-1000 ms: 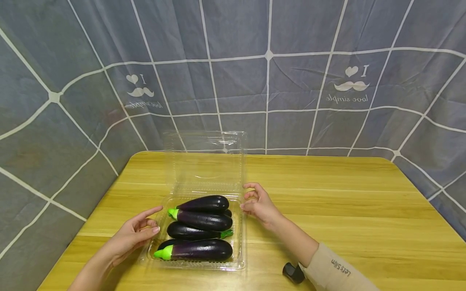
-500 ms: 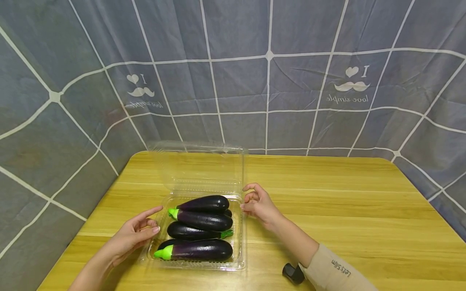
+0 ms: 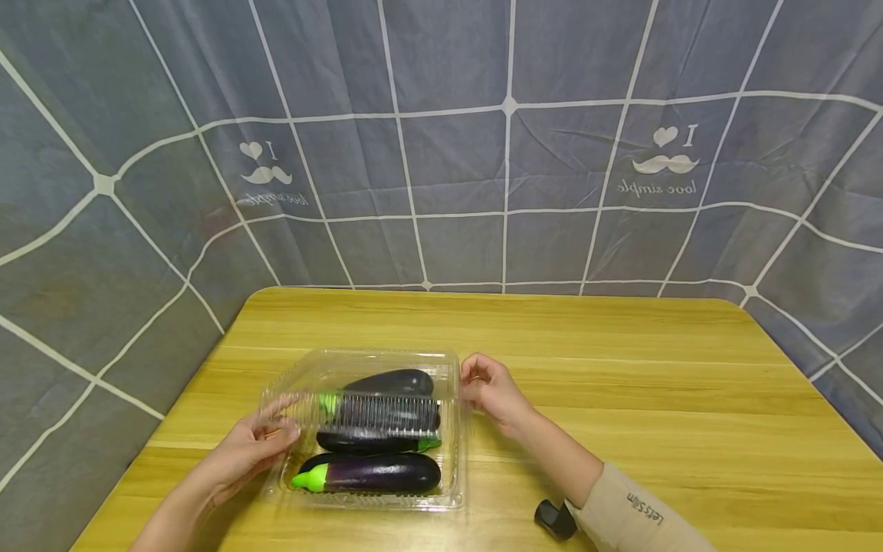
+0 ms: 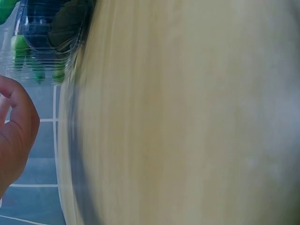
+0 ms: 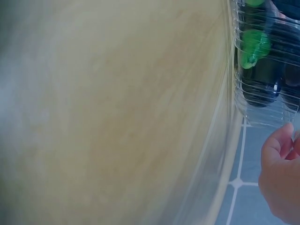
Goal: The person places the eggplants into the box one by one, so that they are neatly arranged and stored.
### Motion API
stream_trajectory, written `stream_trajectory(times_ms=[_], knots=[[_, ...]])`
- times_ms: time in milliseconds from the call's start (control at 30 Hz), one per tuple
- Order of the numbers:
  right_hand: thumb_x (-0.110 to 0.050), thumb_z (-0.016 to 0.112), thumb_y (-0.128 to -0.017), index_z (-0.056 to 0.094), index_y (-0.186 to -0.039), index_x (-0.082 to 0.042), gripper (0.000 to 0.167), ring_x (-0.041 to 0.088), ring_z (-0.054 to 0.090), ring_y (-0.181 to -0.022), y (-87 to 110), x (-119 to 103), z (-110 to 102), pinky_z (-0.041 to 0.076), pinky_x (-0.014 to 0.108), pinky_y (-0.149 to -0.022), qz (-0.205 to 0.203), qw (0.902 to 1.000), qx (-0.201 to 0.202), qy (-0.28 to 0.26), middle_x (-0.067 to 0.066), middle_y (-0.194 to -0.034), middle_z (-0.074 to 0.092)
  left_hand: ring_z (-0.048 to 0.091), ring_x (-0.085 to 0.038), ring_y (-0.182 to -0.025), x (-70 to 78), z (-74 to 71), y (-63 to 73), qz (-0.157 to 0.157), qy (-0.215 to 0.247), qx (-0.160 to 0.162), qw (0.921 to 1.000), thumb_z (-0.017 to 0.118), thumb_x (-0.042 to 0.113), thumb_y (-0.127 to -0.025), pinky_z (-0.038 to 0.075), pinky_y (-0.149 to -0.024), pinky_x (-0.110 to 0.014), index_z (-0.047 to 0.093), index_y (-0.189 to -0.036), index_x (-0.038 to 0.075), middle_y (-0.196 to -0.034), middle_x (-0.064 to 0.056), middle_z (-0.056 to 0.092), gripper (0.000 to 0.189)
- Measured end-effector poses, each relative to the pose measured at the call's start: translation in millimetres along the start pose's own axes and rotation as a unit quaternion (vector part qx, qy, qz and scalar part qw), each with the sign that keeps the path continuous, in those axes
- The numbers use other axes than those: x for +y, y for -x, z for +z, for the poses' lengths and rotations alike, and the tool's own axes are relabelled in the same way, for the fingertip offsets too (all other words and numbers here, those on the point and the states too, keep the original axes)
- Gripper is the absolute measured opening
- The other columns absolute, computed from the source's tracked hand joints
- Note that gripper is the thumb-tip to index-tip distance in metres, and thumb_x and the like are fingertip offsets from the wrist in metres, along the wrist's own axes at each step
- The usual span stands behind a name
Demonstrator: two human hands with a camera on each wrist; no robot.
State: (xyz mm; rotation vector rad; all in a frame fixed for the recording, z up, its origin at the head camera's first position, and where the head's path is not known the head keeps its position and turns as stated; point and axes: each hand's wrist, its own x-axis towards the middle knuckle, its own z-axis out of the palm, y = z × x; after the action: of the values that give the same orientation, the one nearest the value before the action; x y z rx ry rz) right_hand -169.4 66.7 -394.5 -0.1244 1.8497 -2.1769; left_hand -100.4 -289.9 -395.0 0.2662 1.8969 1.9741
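Observation:
A clear plastic clamshell container sits on the table with several dark purple, green-capped eggplants inside. Its hinged lid leans forward over the rear ones, partly lowered. My left hand is at the container's left side, index finger extended and thumb by the rim; the lid partly covers its fingertips. On the right side, my right hand pinches the container's edge near the back between thumb and fingers. In the right wrist view, the right thumb meets the clear plastic at a corner.
A small black object lies on the wooden table beside the right sleeve. Behind and to the left hangs a grey curtain with white lines.
The lid has swung from standing upright at the back to leaning forward over the eggplants. The right fingers have drawn in slightly; the left hand has hardly moved.

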Motion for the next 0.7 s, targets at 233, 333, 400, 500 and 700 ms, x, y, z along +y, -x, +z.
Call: stream_trajectory(times_ms=[233,333,400,500,700], knots=[[0.022,0.047,-0.069,0.051,-0.069,-0.009,0.031,0.014,0.046,-0.066,-0.6,1.4,1.3,0.041,0.021,-0.057,-0.003,1.0000,0.003,0.007,0.004,-0.077,0.047,0.051,-0.006,-0.083,4.0,-1.9,-2.4,-0.024,0.016,0.014,0.9995,0.034,0.030,-0.102,0.048,-0.069,-0.020,0.058,-0.116,0.047,-0.109,-0.004,0.050,0.032],[0.022,0.049,-0.070,0.052,-0.067,-0.009,0.032,0.014,0.048,-0.066,0.0,0.9,1.3,0.042,0.022,-0.059,-0.002,1.0000,-0.001,0.008,0.004,-0.077,0.050,0.050,-0.025,-0.105,5.8,-4.3,-3.1,-0.045,-0.017,0.014,0.9987,0.015,0.045,-0.100,0.047,-0.077,-0.026,0.054,-0.116,0.053,-0.130,-0.029,0.038,0.042],[0.022,0.049,-0.071,0.053,-0.065,-0.010,0.033,0.014,0.049,-0.066,0.6,0.3,1.2,0.044,0.022,-0.060,-0.001,0.9999,-0.003,0.011,0.004,-0.077,0.051,0.043,-0.038,-0.116,7.5,-6.1,-3.0,-0.049,-0.033,-0.002,0.9982,0.005,0.051,-0.098,0.046,-0.084,-0.034,0.049,-0.118,0.055,-0.138,-0.038,0.021,0.049],[0.022,0.049,-0.072,0.054,-0.062,-0.010,0.034,0.014,0.050,-0.066,1.1,0.1,0.9,0.045,0.022,-0.061,0.002,0.9999,-0.004,0.013,0.004,-0.076,0.052,0.037,-0.041,-0.122,9.2,-8.6,-2.9,-0.051,-0.035,-0.031,0.9976,-0.002,0.053,-0.095,0.043,-0.090,-0.040,0.045,-0.122,0.056,-0.138,-0.035,0.020,0.054],[0.022,0.048,-0.073,0.054,-0.061,-0.010,0.035,0.014,0.050,-0.066,2.6,-0.1,0.2,0.045,0.022,-0.061,0.001,0.9996,-0.009,0.026,0.004,-0.075,0.052,0.041,-0.022,-0.117,9.8,-7.3,-1.8,-0.054,-0.041,-0.005,0.9977,0.022,0.036,-0.103,0.042,-0.091,-0.041,0.050,-0.123,0.051,-0.140,-0.018,0.031,0.037]])
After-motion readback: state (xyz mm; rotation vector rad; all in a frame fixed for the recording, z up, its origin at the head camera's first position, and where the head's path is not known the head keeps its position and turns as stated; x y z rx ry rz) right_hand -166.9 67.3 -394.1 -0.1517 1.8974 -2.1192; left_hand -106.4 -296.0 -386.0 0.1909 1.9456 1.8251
